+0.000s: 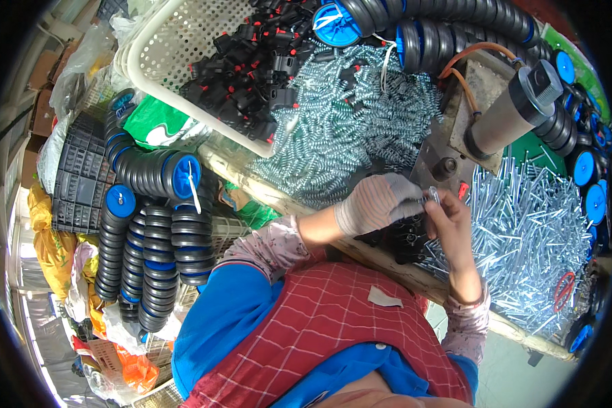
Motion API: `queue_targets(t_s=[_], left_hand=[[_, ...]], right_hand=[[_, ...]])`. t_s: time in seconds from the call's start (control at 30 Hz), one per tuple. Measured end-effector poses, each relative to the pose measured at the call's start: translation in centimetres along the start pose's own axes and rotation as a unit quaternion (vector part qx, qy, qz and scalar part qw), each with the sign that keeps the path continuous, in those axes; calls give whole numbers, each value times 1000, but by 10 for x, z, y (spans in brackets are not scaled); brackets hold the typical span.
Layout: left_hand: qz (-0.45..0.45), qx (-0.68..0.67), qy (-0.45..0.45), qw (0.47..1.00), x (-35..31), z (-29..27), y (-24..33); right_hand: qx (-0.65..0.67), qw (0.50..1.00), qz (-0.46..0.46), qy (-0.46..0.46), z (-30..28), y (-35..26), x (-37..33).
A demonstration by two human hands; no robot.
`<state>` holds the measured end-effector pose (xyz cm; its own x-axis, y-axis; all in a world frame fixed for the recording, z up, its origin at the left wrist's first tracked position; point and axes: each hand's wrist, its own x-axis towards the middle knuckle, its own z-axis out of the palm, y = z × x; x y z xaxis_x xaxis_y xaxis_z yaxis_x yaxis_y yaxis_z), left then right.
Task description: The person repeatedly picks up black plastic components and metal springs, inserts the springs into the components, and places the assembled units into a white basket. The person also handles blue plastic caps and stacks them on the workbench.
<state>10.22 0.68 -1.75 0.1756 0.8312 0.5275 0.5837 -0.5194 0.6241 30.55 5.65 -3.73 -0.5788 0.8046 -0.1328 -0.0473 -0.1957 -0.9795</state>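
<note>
My left hand, wrapped in a pale striped cloth glove, is closed, with its fingertips toward the right hand. What it holds is hidden. My bare right hand pinches a small shiny metal piece between thumb and finger, too small to name, close to the left fingertips. Black plastic parts lie below the hands, partly covered by them. Beyond my left hand spreads a heap of metal springs. Right of my right hand lies a heap of long silvery pins.
A press with a metal cylinder and orange hoses stands beyond my right hand. A white basket holds black parts with red bits. Red-handled scissors lie on the pins. Ribbed black wheel stacks with blue ends stand left, more along the far and right edges.
</note>
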Motion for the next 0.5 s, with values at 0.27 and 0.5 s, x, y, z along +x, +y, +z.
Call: queue_targets(t_s=[0.27, 0.5], left_hand=[[-293, 515, -186, 784, 48, -154, -132], [-344, 570, -274, 694, 47, -177, -177]], right_hand=[[51, 987, -29, 152, -54, 29, -13], [-17, 993, -43, 113, -52, 36, -14]])
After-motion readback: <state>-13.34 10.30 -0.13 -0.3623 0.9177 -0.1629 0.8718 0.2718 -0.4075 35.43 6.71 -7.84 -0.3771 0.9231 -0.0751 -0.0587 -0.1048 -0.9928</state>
